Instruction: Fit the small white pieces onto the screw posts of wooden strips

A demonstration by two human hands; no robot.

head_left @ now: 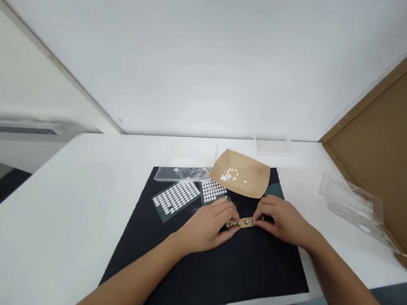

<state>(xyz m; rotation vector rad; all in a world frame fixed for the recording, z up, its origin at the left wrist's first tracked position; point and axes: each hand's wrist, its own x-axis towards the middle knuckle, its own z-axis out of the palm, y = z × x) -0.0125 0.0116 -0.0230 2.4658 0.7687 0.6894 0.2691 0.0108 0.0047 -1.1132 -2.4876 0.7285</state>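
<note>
A small brown strip [242,222] studded with a row of little metal pieces lies on the black mat [216,265]. My left hand [207,227] pinches its left end with curled fingers. My right hand [282,219] grips its right end, fingers closed. Just behind my hands stands a brown paper tray [253,184] holding several small white pieces [231,175]. Two dark sheets covered with rows of white dots, one larger [175,198] and one smaller [213,191], lie to the left of the tray.
A clear plastic lid [183,173] sits behind the sheets. Another clear plastic container [355,205] rests at the right on the white table [63,208]. A shallow clear tray [272,145] is at the back by the wall. A cardboard panel [392,147] leans on the right.
</note>
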